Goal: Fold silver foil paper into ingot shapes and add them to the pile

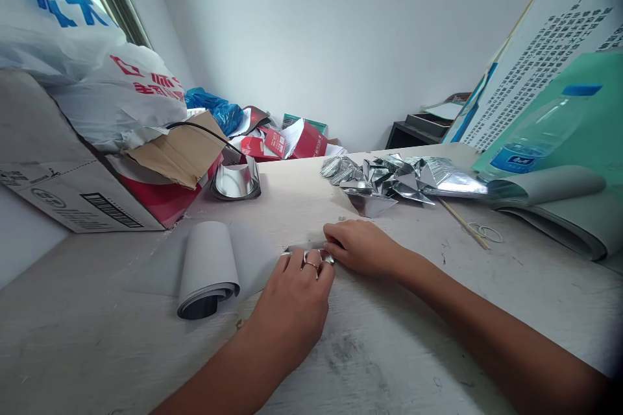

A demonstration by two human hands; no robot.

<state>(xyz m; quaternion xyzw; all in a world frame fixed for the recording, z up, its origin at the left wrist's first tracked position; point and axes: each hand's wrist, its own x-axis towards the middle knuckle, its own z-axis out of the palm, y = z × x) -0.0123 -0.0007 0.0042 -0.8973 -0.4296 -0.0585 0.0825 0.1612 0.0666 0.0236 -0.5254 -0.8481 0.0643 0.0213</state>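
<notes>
Both my hands meet over a small piece of silver foil [307,249] at the middle of the table. My left hand [298,292], with a ring on one finger, lies over its near side, fingers bent onto it. At its right end my right hand [359,245] has its fingers curled together, and the fingertips touch the foil. To the left lies a rolled grey sheet [208,266] beside a translucent sheet [158,266]. Behind my hands is a pile of folded silver foil pieces [389,178].
A cardboard box [73,175] with plastic bags [136,94] stands at the left, near a silver coil [236,181]. On the right are a thin stick [462,224], rubber bands [487,232], a plastic bottle [540,133] and rolled sheets [559,207].
</notes>
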